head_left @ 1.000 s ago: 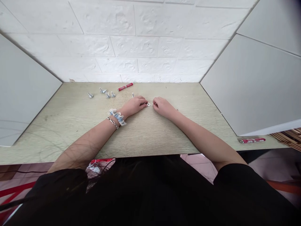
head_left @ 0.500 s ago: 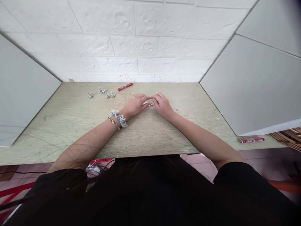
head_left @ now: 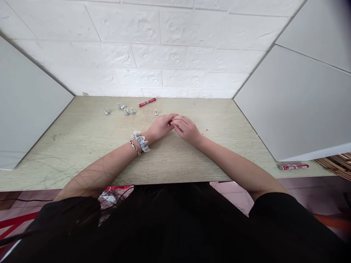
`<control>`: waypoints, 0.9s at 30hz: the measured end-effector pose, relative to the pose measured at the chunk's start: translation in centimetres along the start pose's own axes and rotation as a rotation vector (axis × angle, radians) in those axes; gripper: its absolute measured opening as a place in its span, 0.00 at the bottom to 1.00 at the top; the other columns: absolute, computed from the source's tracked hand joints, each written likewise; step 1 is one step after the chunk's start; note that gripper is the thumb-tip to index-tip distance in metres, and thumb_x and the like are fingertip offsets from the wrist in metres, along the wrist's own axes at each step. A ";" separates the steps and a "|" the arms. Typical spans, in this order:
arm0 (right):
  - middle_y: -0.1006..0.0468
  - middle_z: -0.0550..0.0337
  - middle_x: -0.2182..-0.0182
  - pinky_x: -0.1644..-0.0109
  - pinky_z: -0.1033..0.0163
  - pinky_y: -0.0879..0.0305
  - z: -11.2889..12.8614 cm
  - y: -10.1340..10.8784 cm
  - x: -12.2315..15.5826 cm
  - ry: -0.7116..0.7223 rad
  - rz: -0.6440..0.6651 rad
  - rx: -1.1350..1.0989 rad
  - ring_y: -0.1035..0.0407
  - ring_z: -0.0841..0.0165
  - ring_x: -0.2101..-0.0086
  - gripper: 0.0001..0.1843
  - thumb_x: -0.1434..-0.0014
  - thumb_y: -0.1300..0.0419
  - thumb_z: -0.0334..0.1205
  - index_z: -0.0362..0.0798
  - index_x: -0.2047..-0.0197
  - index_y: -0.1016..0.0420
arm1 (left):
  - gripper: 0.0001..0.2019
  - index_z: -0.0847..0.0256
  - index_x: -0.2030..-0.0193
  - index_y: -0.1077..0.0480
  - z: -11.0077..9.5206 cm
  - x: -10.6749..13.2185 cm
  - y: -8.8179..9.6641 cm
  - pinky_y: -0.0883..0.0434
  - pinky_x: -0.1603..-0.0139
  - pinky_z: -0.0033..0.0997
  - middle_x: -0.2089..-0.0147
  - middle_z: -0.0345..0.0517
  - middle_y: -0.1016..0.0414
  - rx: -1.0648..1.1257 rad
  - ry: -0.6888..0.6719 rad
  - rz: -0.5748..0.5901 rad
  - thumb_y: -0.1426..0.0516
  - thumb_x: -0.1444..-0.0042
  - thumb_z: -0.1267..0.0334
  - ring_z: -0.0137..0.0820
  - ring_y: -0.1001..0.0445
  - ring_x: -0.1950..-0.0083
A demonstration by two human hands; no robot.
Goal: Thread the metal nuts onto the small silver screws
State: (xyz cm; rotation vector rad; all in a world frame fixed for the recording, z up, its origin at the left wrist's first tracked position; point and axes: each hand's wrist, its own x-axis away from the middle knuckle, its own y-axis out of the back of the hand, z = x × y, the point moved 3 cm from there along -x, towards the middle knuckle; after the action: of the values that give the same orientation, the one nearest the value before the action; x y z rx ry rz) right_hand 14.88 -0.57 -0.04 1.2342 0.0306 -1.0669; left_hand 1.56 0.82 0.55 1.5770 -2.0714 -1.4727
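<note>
My left hand (head_left: 159, 128) and my right hand (head_left: 188, 130) meet at the middle of the pale wooden table (head_left: 82, 146). Their fingertips are pinched together and touch each other. What the fingers hold is covered by them; only a small reddish speck shows where they meet. My left wrist wears a blue-and-white scrunchie (head_left: 141, 141) and a chain bracelet. One bolt (head_left: 155, 112) stands just beyond my left hand.
Several silver bolts (head_left: 126, 111) lie at the back left, one more bolt (head_left: 106, 111) apart from them. A red cylinder (head_left: 147, 102) lies by the white brick wall. Another red cylinder (head_left: 293, 167) lies at the front right, by a grey side panel (head_left: 290, 109). A wicker basket (head_left: 336, 162) is beyond it.
My two hands have come together. The small washer that lay on the table between them is no longer visible. The view tipped slightly.
</note>
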 end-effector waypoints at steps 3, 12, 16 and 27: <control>0.30 0.51 0.49 0.38 0.54 0.40 -0.3 0.2 0.0 -0.029 -0.030 0.010 0.37 0.65 0.45 0.19 0.34 0.59 0.38 0.51 0.55 0.28 | 0.13 0.61 0.54 0.29 0.0 -0.1 0.3 0.31 0.58 0.29 0.63 0.42 0.25 0.023 0.063 -0.048 0.46 0.46 0.67 0.27 0.29 0.63; 0.36 0.47 0.40 0.36 0.46 0.49 -2.1 0.0 -0.5 -0.225 0.094 0.169 0.43 0.57 0.41 0.19 0.40 0.46 0.44 0.47 0.47 0.28 | 0.19 0.64 0.44 0.36 3.0 -0.8 0.6 0.29 0.62 0.27 0.63 0.45 0.27 0.285 0.296 -0.250 0.45 0.43 0.63 0.25 0.29 0.64; 0.37 0.52 0.38 0.37 0.38 0.55 -2.4 -0.6 -0.5 -0.291 0.227 0.218 0.46 0.53 0.40 0.16 0.40 0.44 0.48 0.52 0.53 0.23 | 0.18 0.62 0.46 0.33 4.0 -0.9 0.7 0.30 0.61 0.28 0.65 0.42 0.29 0.211 0.310 -0.268 0.45 0.43 0.62 0.26 0.29 0.65; 0.38 0.51 0.37 0.38 0.33 0.59 -2.8 -0.4 -0.5 -0.349 0.240 0.226 0.47 0.53 0.39 0.20 0.39 0.46 0.52 0.57 0.46 0.27 | 0.15 0.59 0.49 0.31 3.1 -0.6 0.6 0.29 0.59 0.30 0.64 0.41 0.27 0.093 0.221 -0.139 0.43 0.44 0.62 0.26 0.30 0.65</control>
State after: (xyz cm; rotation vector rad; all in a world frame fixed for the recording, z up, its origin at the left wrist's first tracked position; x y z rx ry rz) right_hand 15.71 1.95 -1.18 1.2002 -0.5056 -1.0796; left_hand -0.48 3.16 -0.35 1.8591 -1.9667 -1.1925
